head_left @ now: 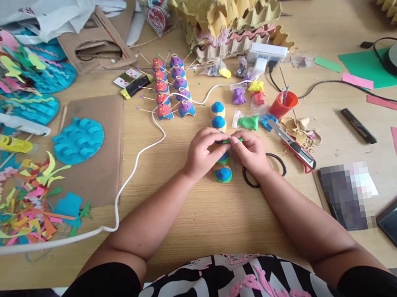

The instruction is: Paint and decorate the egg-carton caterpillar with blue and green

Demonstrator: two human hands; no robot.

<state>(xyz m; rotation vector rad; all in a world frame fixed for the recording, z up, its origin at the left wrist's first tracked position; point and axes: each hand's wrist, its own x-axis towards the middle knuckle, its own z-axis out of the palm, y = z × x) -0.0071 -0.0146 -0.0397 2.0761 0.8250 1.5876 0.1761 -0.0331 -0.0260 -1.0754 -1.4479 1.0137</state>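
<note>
Between the fingertips of both hands is a small piece of green clay point(235, 140). My left hand point(207, 152) pinches its left end, and my right hand point(249, 150) presses on its right end with the thumb. Under and around the hands runs a column of small cups topped with blue clay; the nearest one point(222, 174) also has green round its rim. Another blue-topped cup point(217, 110) stands beyond the fingers. An open bag of green clay point(249, 123) lies just past my right hand.
Red and purple figures point(161, 89) with pins stand at the back, beside a white cable point(139, 153). To the right are a red cup point(284, 103), a box cutter point(293, 146) and a black ring point(281, 160). Egg trays point(231, 2) are stacked behind; paper scraps point(34, 204) lie left.
</note>
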